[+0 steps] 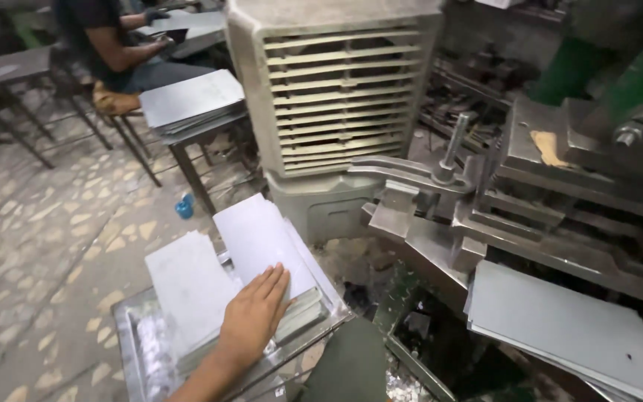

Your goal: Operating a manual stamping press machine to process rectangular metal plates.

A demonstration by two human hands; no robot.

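Nearest my lens, my left hand (254,316) lies flat, palm down and fingers together, pressing on the top sheet (260,242) of a stack (303,313) of thin grey metal sheets; it clasps nothing, only rests there with fingertips pointing up and away from me. Left of that hand, touching its side, I see a second pile (187,286) of similar sheets, slightly skewed, and both heaps sit in a shiny tray (132,339) whose rim shows below and left of my wrist. Farther left spreads a stone-patterned floor (46,246), with a small blue cup (184,207) on it above the pile. Well above my hand, a stool (191,104) carries more sheets, and beyond it another person (109,41) sits working at a table. Straight up from my fingertips stands a grey air cooler (336,104) with slatted louvres. Right of the hand, past a dark gap littered with scrap, a heavy press (560,179) rises with a lever handle (455,145), and a further batch of sheets (560,327) rests on its bed, well apart from my grip. My right hand is out of view.
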